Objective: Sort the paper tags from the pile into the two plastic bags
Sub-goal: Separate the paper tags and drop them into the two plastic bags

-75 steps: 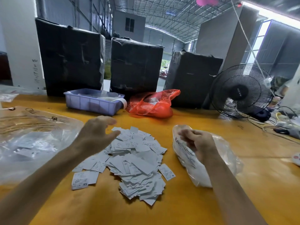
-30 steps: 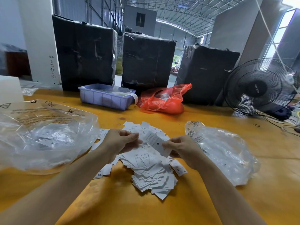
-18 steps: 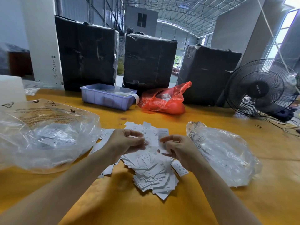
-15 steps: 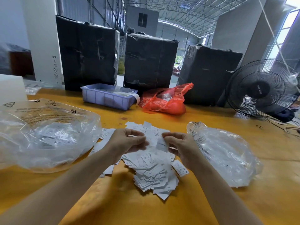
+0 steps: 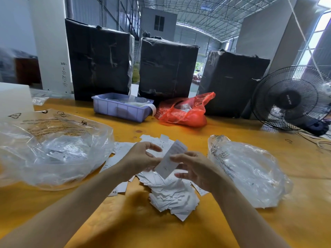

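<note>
A pile of white paper tags (image 5: 170,196) lies on the yellow table between two clear plastic bags. The left bag (image 5: 52,149) is large and printed, with tags inside. The right bag (image 5: 249,172) also holds tags. Above the pile both hands hold one white tag (image 5: 170,161), tilted upright. My left hand (image 5: 141,160) pinches its lower left edge with thumb and fingers. My right hand (image 5: 193,169) pinches its right edge.
At the back stand three black wrapped boxes (image 5: 166,68), a purple plastic tray (image 5: 121,108), a red plastic bag (image 5: 184,111) and a black fan (image 5: 292,99) at the right. Cables lie at the far right edge. A white block (image 5: 14,99) sits at far left.
Both hands have lifted a little above the pile, and the tag between them has turned up on end. The bags and the pile have stayed in place.
</note>
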Available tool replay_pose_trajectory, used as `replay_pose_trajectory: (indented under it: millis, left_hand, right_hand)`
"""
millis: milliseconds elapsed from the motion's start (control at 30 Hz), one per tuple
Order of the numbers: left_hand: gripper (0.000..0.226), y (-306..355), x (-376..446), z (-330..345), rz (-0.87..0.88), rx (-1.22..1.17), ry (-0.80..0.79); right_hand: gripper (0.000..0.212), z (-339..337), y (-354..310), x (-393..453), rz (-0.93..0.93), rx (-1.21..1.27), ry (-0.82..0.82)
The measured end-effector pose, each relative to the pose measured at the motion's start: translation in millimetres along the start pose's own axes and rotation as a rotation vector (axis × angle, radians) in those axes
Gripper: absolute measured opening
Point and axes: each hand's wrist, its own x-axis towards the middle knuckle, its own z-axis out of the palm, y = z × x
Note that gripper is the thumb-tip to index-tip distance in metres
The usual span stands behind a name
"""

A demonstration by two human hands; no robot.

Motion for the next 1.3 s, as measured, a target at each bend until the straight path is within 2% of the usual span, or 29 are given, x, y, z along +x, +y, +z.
replay_pose_trajectory:
  millis: [100, 233, 367, 533, 633, 733, 833, 967, 1033, 1200, 1267, 1300]
  left_hand:
    - [0.031, 0, 0, 0, -0.074, 0.034, -0.044]
    - [0.033, 1, -1, -3, -0.143, -0.045, -0.125]
    - [0.045, 3, 0, -7, -0.121, -0.014, -0.191]
    - [0.059, 4, -2, -6, -0.065, 0.118, -0.185]
    - [0.063, 5, -1, -4, -0.038, 0.141, -0.193]
    - [0.059, 6, 0, -6, -0.028, 0.135, -0.188]
    - [0.045, 6, 2, -10, -0.055, 0.028, -0.096]
    - [0.020, 4, 6, -8, -0.139, -0.419, 0.052]
    - [0.016, 3, 5, -2, -0.161, -0.584, 0.070]
    - [0.035, 2, 3, 10, -0.138, -0.609, 0.081]
    - [0.027, 0, 3, 10, -0.095, -0.616, 0.102]
    - [0.019, -1, 3, 9, -0.073, -0.604, 0.114]
  right_hand:
    - [0.026, 3, 4, 0, -0.028, -0.021, -0.056]
    - [0.018, 3, 3, 2, -0.042, 0.095, -0.038]
    - [0.008, 3, 4, 3, -0.033, 0.128, 0.038]
    - [0.015, -1, 3, -1, -0.010, -0.002, -0.090]
    - [0.018, 0, 7, 2, -0.008, -0.054, -0.019]
    - [0.011, 1, 8, 4, -0.045, 0.036, 0.075]
    - [0.006, 1, 6, 4, -0.069, 0.131, 0.117]
    - [0.006, 4, 6, 4, -0.071, 0.188, 0.102]
    - [0.008, 8, 7, 5, -0.073, 0.194, 0.051]
    - [0.014, 14, 8, 3, -0.094, 0.073, -0.070]
    - [0.014, 11, 3, 1, -0.102, 0.027, -0.040]
    - [0.012, 9, 1, 1, -0.123, 0.046, 0.028]
